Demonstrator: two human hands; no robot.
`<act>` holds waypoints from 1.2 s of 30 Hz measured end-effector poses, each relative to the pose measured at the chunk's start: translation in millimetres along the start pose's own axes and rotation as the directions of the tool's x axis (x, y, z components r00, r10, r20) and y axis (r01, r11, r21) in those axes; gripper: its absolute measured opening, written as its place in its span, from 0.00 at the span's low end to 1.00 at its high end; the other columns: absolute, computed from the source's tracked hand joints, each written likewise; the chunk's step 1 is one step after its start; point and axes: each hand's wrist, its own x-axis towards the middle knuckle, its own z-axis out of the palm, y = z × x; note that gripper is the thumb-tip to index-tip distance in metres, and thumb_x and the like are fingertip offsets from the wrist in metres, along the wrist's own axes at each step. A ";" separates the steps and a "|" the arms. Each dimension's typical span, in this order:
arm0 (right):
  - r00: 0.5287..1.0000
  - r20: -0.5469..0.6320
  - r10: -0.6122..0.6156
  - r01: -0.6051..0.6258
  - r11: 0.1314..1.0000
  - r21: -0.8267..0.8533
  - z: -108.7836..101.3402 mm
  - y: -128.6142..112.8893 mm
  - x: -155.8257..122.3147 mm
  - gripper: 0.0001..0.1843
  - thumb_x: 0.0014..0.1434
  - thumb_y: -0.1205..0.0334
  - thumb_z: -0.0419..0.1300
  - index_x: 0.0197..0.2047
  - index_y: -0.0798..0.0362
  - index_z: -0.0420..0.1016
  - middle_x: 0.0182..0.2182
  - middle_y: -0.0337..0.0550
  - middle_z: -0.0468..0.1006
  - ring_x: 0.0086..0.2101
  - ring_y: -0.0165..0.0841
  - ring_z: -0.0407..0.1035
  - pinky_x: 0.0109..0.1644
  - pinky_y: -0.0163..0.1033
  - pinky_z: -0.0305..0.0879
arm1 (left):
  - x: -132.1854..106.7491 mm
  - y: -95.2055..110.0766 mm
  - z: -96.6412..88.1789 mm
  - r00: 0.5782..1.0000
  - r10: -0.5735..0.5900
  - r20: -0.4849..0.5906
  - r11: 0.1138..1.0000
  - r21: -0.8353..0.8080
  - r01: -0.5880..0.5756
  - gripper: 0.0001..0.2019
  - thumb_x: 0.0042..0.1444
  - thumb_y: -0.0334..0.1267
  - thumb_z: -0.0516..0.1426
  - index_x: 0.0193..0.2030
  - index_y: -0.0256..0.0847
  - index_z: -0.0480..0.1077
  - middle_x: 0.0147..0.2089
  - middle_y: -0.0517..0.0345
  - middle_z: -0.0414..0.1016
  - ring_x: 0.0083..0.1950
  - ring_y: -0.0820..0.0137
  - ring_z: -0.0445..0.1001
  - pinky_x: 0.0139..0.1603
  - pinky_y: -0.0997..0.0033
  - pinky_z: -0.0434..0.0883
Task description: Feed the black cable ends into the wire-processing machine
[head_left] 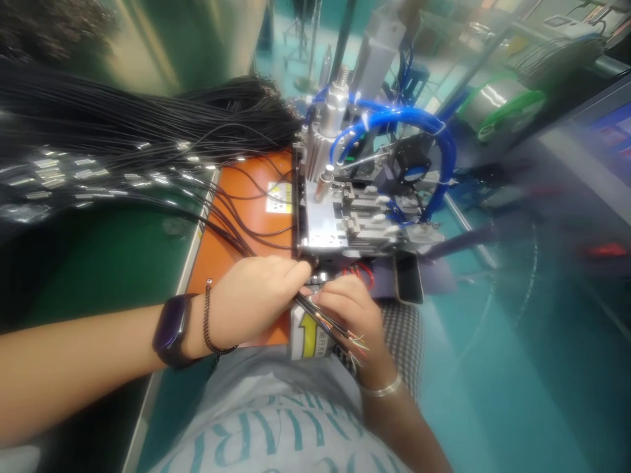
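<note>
Black cable (320, 314), pinched in both hands' fingers (296, 276)

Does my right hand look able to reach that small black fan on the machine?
Probably not: the right hand is on the black wire bundle, and steel slide blocks and a blue air hose lie between it and the fan.

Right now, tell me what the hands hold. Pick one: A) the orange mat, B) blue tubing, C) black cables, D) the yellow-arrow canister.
C. The left hand and right hand close on the black cables, whose coloured wire ends fan out past the right hand.
</note>
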 end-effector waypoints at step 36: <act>0.817 -0.405 0.411 -0.475 0.877 -0.069 14.4 -8.1 6.3 0.04 0.58 0.62 0.60 0.35 0.50 0.76 0.32 0.41 0.78 0.33 0.34 0.70 0.37 0.41 0.67 | 10.1 11.0 18.8 0.991 0.048 -0.128 0.998 0.041 -0.043 0.10 0.64 0.35 0.45 0.32 0.39 0.62 0.27 0.60 0.64 0.26 0.70 0.64 0.21 0.70 0.56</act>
